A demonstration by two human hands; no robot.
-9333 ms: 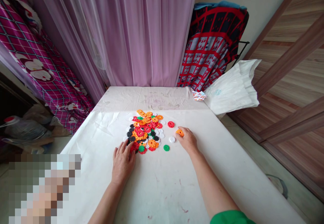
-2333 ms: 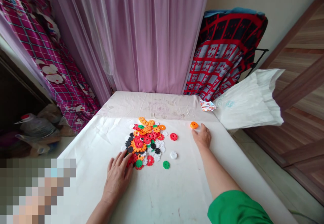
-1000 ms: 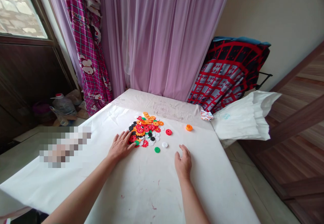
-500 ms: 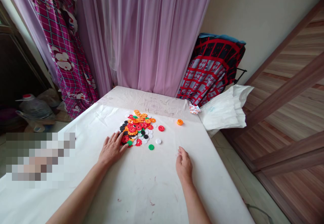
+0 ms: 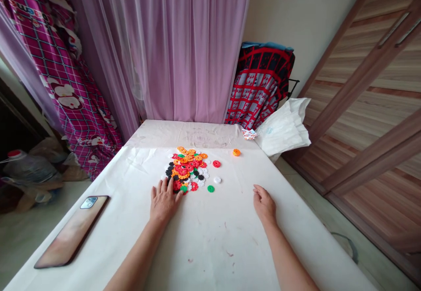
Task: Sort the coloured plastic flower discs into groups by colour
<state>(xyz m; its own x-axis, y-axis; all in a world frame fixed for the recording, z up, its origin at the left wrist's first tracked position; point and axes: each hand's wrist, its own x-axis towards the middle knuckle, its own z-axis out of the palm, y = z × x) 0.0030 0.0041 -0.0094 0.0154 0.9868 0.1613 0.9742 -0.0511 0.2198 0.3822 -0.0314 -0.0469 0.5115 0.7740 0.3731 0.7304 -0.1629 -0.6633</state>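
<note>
A heap of flower-shaped discs in orange, red, black, white and green lies on the white tabletop. Spread at the heap's near left edge, my left hand has its fingertips touching black and red discs. To the heap's right sit a red disc, a white disc, a green disc and, farther off, an orange disc. My right hand rests on the table at the right, its fingers curled inward; whether anything is under them is hidden.
A phone lies near the table's left edge. At the far right corner are a small patterned paper item and a white bag. Purple curtains hang behind the table, and a wooden wardrobe stands right.
The camera view has shifted, bringing the phone fully into sight. My right hand has moved farther right, away from the discs. My left hand remains at the heap.
</note>
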